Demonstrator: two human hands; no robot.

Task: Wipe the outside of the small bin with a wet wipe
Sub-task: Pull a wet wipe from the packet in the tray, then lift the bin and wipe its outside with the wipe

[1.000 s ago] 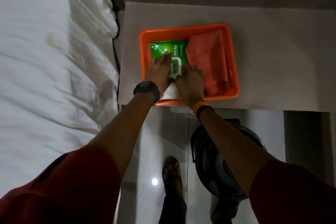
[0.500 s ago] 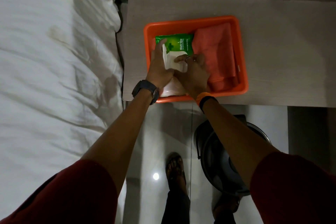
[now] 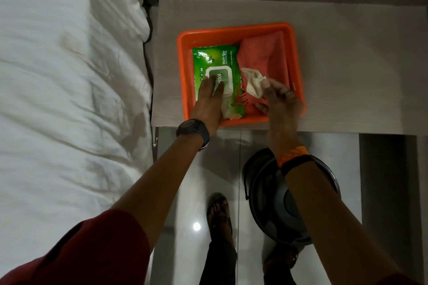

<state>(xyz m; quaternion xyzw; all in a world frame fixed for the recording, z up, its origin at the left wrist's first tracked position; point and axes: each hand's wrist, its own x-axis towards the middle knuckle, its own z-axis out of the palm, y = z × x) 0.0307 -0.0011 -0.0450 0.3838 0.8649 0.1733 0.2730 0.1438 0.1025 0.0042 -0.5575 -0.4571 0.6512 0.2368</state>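
Note:
A green pack of wet wipes [image 3: 216,62] lies in an orange tray [image 3: 234,30] on the bedside table. My left hand [image 3: 209,97] presses flat on the pack's white lid, fingers spread. My right hand [image 3: 281,99] pinches a crumpled white wet wipe [image 3: 252,82] just right of the pack, lifted over the tray. The small dark bin [image 3: 275,203] with a round lid stands on the floor below the table edge, partly hidden by my right forearm.
A folded orange cloth [image 3: 266,53] fills the tray's right half. The light wooden table [image 3: 347,65] stretches to the right. A white bed [image 3: 69,76] lies close on the left. My sandalled feet [image 3: 220,213] stand on the glossy white floor beside the bin.
My right hand has pulled a wipe out of the pack and moved right with it. The pack's lid is down again under my left hand.

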